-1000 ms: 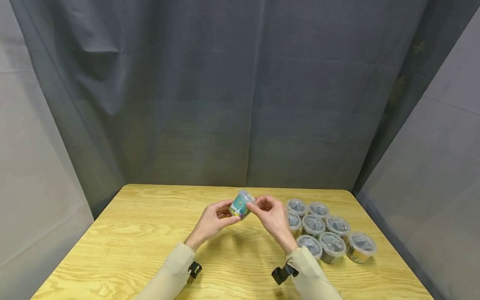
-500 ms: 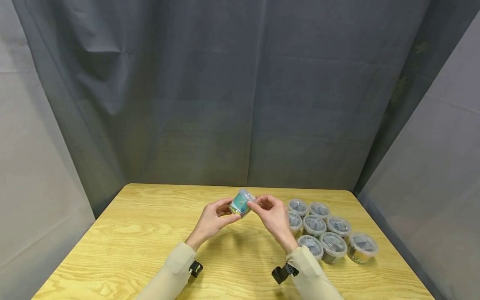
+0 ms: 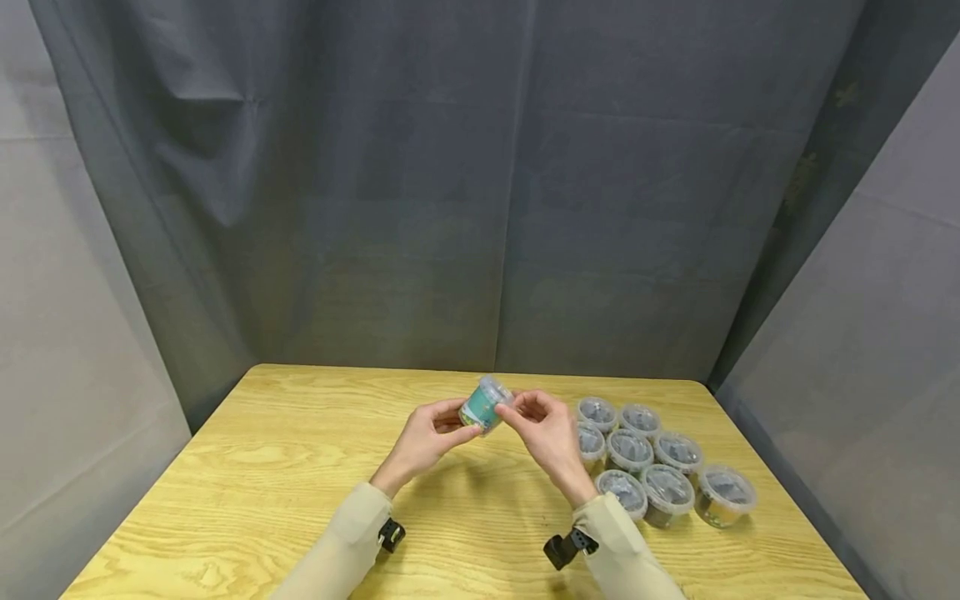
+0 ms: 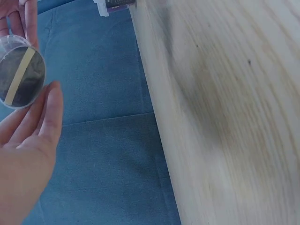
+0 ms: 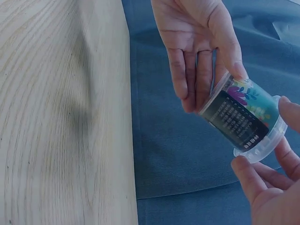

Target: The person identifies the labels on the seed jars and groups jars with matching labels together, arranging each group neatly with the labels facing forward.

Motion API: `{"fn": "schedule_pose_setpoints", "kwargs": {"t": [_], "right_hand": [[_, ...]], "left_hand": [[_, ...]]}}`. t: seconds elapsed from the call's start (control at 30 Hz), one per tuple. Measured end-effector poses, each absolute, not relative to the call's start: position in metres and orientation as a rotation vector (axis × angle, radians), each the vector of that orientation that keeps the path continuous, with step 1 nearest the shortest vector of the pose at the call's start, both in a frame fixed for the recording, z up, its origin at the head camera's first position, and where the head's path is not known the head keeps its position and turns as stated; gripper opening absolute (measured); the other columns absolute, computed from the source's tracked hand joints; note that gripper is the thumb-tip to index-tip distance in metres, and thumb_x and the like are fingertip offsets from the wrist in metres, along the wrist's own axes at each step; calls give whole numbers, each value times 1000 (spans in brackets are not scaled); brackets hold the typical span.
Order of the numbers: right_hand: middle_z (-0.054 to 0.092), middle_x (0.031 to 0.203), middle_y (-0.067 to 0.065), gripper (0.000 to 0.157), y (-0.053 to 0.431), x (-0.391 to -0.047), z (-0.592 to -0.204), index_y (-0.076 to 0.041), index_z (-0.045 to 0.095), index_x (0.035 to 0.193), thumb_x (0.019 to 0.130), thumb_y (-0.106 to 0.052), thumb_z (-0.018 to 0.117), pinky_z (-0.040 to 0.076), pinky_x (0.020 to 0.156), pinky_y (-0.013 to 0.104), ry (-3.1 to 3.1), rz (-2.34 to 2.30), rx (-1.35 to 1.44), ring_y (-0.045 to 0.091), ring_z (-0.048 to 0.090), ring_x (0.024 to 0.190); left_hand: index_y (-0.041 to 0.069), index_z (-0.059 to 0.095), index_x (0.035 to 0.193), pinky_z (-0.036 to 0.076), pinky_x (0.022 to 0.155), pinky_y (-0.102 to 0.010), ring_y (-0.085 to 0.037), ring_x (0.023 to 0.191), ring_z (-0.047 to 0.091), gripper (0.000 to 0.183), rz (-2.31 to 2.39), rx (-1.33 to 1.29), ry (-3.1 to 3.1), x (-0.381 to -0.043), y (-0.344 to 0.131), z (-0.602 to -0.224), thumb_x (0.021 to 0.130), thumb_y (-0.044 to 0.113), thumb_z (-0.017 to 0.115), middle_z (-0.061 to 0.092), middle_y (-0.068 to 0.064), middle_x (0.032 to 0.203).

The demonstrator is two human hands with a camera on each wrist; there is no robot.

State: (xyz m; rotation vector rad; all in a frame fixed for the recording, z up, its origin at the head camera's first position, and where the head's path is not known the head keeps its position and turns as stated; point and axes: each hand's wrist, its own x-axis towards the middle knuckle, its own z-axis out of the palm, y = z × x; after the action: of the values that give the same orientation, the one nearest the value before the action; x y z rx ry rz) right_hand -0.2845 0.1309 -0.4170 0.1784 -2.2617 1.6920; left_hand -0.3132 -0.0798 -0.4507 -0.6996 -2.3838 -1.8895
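Note:
A small clear plastic tub [image 3: 482, 407] with a teal floral label is held tilted over the table, its lid end up and to the right. My left hand [image 3: 423, 442] grips the tub's body near the base, thumb on the near side. At the lid end, my right hand [image 3: 546, 437] pinches the rim between thumb and fingers. Black text on a dark panel shows on the tub [image 5: 234, 122] in the right wrist view. From the left wrist, the base of the tub [image 4: 22, 77] looks dark with a pale strip across it.
Several lidded clear tubs [image 3: 666, 489] stand grouped on the right of the wooden table [image 3: 247, 500], beside my right forearm. A grey curtain [image 3: 390, 208] hangs behind the table's far edge, and paler panels [image 3: 870, 333] flank both sides.
The tub has turned a little between my hands, so the bright flowers low on its label show less. Both hands stay nearly in place.

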Motion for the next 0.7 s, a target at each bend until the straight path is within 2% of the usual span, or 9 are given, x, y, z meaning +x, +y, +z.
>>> {"fn": "schedule_pose_setpoints", "kwargs": {"t": [0.07,0.17,0.3,0.37,0.6,0.7], "right_hand": [[72,114,7,27,130,-285,-417,-11,70,89,80,-35,81,58,89,37,-2269,1679,174,21,69,102],[72,113,6,29,128,-284,-416,-11,71,89,80,-37,81,58,88,37,-2274,1668,164,21,69,102],[73,113,5,32,127,-283,-415,-12,70,89,80,-40,81,58,89,38,-2265,1684,140,20,69,102],[73,113,5,32,127,-283,-415,-12,70,89,80,-41,80,58,89,39,-2262,1684,134,20,69,102],[73,114,4,33,128,-283,-416,-13,69,89,80,-43,80,58,89,39,-2259,1682,132,20,70,102],[72,113,4,32,128,-283,-416,-13,70,91,80,-42,80,58,89,39,-2262,1702,138,20,69,103]], "left_hand": [[8,63,129,57,91,-32,-25,105,68,51,-1877,-666,-2377,-313,-80,-451,85,29,78,69,-11,118],[8,64,126,55,94,-44,-27,105,67,51,-1837,-613,-2349,-308,-79,-447,82,28,81,70,-11,116],[6,63,126,52,97,-52,-31,107,66,51,-1776,-571,-2357,-303,-76,-441,81,21,82,69,-13,117],[6,62,128,51,98,-51,-31,109,65,51,-1787,-572,-2362,-303,-76,-442,82,18,81,68,-14,119],[12,64,127,55,95,-42,-24,106,67,50,-1868,-628,-2327,-314,-79,-454,83,28,80,68,-8,119],[12,66,124,55,93,-47,-24,103,67,51,-1833,-602,-2308,-312,-78,-455,80,29,83,70,-8,115]]}}
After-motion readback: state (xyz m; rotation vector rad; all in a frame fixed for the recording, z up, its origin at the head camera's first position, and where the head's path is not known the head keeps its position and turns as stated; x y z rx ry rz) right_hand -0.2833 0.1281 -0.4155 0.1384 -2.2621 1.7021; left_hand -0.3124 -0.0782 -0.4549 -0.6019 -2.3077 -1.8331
